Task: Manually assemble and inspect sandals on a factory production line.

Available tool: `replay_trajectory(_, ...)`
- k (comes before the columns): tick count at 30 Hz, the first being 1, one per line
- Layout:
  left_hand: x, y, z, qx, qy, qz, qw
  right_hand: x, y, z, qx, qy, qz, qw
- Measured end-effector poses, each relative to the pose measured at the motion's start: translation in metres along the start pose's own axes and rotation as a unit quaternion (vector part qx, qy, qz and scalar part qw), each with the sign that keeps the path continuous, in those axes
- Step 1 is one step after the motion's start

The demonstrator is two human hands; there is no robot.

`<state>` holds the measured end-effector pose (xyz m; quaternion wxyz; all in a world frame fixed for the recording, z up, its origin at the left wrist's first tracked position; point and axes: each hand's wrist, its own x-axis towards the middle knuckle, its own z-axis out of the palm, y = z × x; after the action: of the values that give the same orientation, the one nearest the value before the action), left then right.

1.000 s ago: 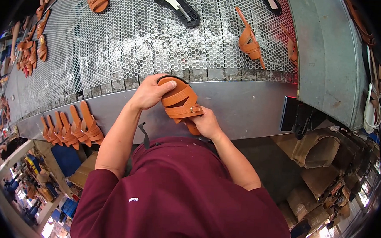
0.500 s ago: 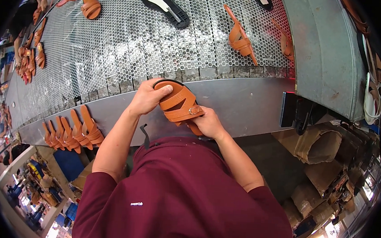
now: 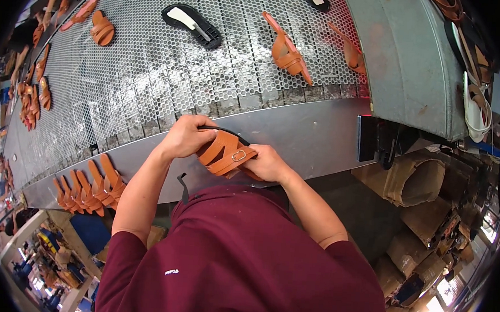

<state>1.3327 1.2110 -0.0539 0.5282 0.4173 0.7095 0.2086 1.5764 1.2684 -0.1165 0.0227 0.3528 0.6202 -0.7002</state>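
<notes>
Both hands hold a tan leather sandal (image 3: 220,161) with crossed straps, a metal buckle and a black sole edge, just above the metal ledge in front of my body. My left hand (image 3: 183,137) grips one end, its thumb on top near the straps and its fingers round the sole edge. My right hand (image 3: 268,164) is closed on the other end, beside the buckle; its fingertips are partly hidden behind the sandal.
Beyond the ledge (image 3: 297,139) runs a metal mesh belt (image 3: 135,69) carrying a black sole (image 3: 192,25) and a tan sandal upper (image 3: 288,52). Several sandal uppers (image 3: 90,186) line the ledge at left. A grey metal housing (image 3: 407,62) stands right, above cardboard boxes (image 3: 414,180).
The sandal has tilted in my hands, so its black sole edge shows more along the far side. The surroundings have shifted left in view.
</notes>
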Motion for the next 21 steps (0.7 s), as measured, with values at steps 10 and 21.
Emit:
replay_trajectory(10, 0.0, -0.063, 0.04, -0.054, 0.248, -0.074, 0.964, -0.008, 0.033, -0.044, -0.083, 0.099, 0.117, 0.985)
replay_trajectory(21, 0.044, 0.028, 0.117, 0.431, -0.061, 0.311, 0.845, -0.022, 0.037, -0.048, -0.05, 0.144, 0.092, 0.984)
